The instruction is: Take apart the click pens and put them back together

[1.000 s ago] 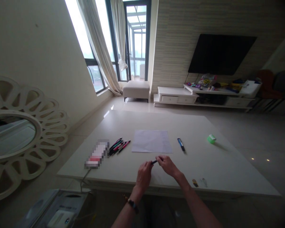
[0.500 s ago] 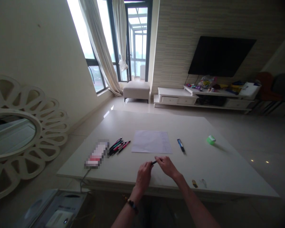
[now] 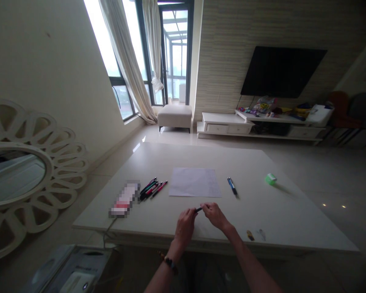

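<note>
Over the near part of the white table, my left hand and my right hand are both closed on a slim dark pen. Only its short middle stretch shows between them; the fingers hide both ends. A sheet of paper lies flat just beyond my hands. To its right rests a blue and black pen. Several pens, black, pink and green, lie in a loose bunch left of the sheet.
A blurred-out, phone-like object with a cable lies at the left. Further right sits a small green item with a white top. Near the front edge are a small yellow and black piece and a clear scrap.
Both hands have shifted very slightly, the right one a little to the right and down. They still grip the pen, and the things on the table lie as before.
</note>
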`<action>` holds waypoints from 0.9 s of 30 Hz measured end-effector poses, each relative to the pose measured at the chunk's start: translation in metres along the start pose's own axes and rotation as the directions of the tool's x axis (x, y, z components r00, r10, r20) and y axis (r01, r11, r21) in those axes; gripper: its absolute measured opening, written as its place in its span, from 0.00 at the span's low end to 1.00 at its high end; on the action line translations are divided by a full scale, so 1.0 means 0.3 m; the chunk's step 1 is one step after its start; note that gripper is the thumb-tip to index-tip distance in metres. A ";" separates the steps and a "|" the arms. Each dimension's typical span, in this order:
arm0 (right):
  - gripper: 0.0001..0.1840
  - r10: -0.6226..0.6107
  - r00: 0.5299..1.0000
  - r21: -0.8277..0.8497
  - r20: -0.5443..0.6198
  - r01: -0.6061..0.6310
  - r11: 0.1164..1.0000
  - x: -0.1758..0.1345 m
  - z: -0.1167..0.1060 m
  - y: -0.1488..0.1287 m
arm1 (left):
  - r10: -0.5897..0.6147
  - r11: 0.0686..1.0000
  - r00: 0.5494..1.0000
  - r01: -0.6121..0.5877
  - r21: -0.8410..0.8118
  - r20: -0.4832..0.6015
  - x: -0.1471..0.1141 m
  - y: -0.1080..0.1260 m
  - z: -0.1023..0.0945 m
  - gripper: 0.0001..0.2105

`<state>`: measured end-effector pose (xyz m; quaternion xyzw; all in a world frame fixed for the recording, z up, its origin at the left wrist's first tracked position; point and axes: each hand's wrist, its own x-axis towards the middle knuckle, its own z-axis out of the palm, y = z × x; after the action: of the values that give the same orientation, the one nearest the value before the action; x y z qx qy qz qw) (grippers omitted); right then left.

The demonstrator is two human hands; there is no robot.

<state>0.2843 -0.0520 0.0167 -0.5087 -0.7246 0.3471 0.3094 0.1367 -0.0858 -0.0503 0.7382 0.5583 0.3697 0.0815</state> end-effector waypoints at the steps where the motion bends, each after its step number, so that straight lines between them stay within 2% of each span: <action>1: 0.24 0.023 1.000 0.016 0.001 -0.023 1.000 -0.001 0.002 0.003 | 0.002 1.000 1.000 -0.002 0.010 -0.003 0.000 0.000 0.000 0.09; 3: 0.24 0.046 0.999 0.058 0.004 -0.046 0.997 -0.005 0.002 0.007 | 0.002 1.000 1.000 -0.002 0.019 -0.009 0.002 0.000 -0.001 0.08; 7: 0.20 0.010 1.000 0.113 0.022 -0.013 0.994 -0.015 -0.005 0.010 | 0.004 1.000 1.000 -0.004 0.006 0.001 0.003 0.000 -0.002 0.08; 13: 0.25 0.076 0.996 0.144 0.041 -0.081 0.986 -0.023 0.002 0.014 | -0.004 0.999 1.000 0.003 -0.045 -0.010 0.007 0.006 -0.012 0.10; 16: 0.22 0.036 0.999 0.144 0.028 -0.040 0.989 -0.025 0.001 0.008 | 0.010 0.998 1.000 -0.010 -0.062 0.002 0.007 0.011 -0.020 0.10; 19: 0.22 0.000 0.999 0.102 -0.033 0.004 0.995 -0.021 0.016 0.020 | 0.018 0.999 1.000 -0.018 -0.032 -0.005 0.005 0.010 -0.022 0.10; 23: 0.26 0.086 0.986 0.113 -0.142 -0.071 0.991 -0.008 0.064 0.058 | 0.012 0.999 1.000 -0.011 0.032 -0.028 0.000 0.003 -0.015 0.10; 25: 0.27 0.157 0.981 0.192 -0.117 -0.133 0.972 -0.006 0.079 0.066 | -0.024 1.000 0.998 0.024 0.009 -0.053 0.001 0.003 -0.014 0.10; 27: 0.27 0.190 0.981 0.288 -0.040 -0.171 0.942 -0.018 0.079 0.058 | -0.131 0.988 0.986 0.121 -0.099 -0.100 0.011 0.007 -0.019 0.11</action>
<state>0.2759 -0.0572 -0.0115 -0.5349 -0.6070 0.4568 0.3700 0.1350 -0.0854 -0.0436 0.6762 0.5898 0.4278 0.1090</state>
